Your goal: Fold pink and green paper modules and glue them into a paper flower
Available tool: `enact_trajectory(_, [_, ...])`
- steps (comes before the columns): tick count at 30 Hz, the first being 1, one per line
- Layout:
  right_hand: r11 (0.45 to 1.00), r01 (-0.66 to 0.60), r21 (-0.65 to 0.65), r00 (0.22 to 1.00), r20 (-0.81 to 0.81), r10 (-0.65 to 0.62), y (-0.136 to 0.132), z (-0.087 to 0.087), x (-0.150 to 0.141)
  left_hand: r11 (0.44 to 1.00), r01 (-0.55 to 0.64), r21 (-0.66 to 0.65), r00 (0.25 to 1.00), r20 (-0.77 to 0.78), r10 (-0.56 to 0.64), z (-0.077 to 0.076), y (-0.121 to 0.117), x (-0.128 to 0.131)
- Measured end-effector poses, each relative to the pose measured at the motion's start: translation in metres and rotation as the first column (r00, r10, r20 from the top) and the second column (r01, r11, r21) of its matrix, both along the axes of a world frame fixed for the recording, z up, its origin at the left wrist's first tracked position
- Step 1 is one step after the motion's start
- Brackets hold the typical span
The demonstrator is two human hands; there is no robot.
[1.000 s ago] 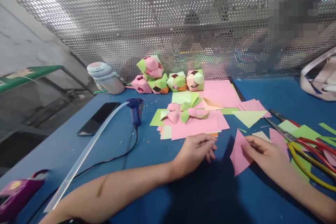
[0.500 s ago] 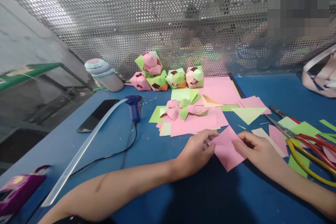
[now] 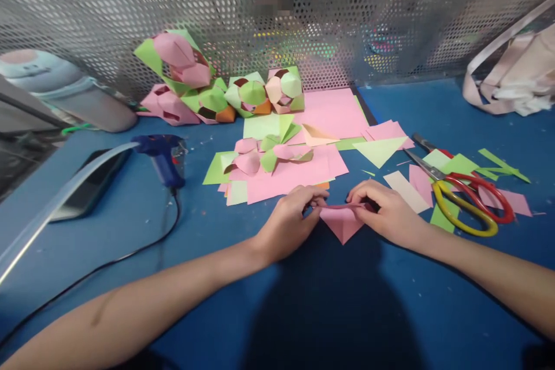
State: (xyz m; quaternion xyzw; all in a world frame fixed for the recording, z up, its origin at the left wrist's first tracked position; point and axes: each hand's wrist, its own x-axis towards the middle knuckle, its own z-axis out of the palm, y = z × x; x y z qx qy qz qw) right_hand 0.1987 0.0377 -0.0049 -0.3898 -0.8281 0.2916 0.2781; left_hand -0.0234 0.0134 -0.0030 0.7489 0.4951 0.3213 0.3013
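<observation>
A pink paper square (image 3: 342, 224) is bent across its middle between my hands, one corner pointing down toward me. My left hand (image 3: 291, 217) pinches its left end, and my right hand (image 3: 381, 208) pinches the right end. Some fingertips are hidden behind the fold. Just beyond lies a stack of pink and green paper sheets (image 3: 286, 176), with curled pink and green paper pieces (image 3: 249, 162) on top. To the right of my right hand are a cream paper strip (image 3: 405, 191) and scissors with yellow and red handles (image 3: 463, 205).
Folded paper balls (image 3: 208, 98) are piled against the perforated metal screen (image 3: 329, 23). At left are a blue glue gun (image 3: 160, 156) with a long glue stick, a phone (image 3: 93, 188) and a tumbler (image 3: 65, 89). A pale strapped bag (image 3: 515, 69) sits far right.
The pink paper square was spread nearly flat and now is folded over, its top edge brought down. Both hands stay on it. My view has turned and shifted closer to the screen.
</observation>
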Motion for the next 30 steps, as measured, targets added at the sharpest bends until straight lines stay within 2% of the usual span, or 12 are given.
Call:
enact_trajectory(6, [0.975, -0.123, 0.187, 0.992, 0.052, 0.115, -0.001, -0.004, 0.002, 0.995, 0.08, 0.057, 0.995, -0.063, -0.076, 0.002, 0.003, -0.004])
enact_trajectory(13, [0.863, -0.308, 0.4, 0.95, 0.182, 0.255, -0.005, -0.005, 0.005, 0.975, 0.189, 0.117, 0.976, -0.128, -0.174, 0.005, 0.011, -0.012])
enact_trajectory(19, [0.832, -0.346, 0.433, 0.936, 0.223, 0.273, -0.007, -0.002, 0.004, 0.958, 0.239, 0.156, 0.963, -0.161, -0.214, 0.008, 0.013, -0.015])
enact_trajectory(30, [0.785, -0.368, 0.498, 0.925, 0.285, 0.252, -0.007, -0.003, 0.004, 0.949, 0.243, 0.2, 0.959, -0.193, -0.205, 0.005, 0.011, -0.015])
